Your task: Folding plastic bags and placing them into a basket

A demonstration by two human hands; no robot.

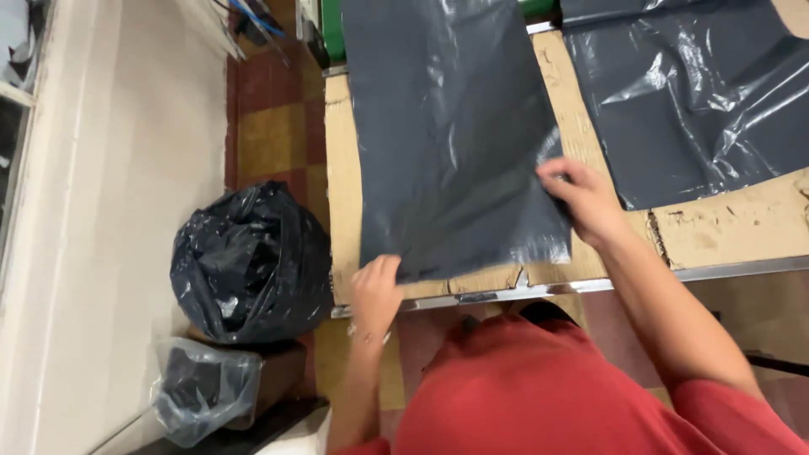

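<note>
Grey plastic bag (451,135) lies flat, both hands pinching its near edge.

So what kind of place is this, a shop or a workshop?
Probably a packing or workshop area. Grey plastic mailer bags lie on a cardboard-covered worktable, both hands holding one bag, with a full black rubbish bag on the tiled floor.
</note>
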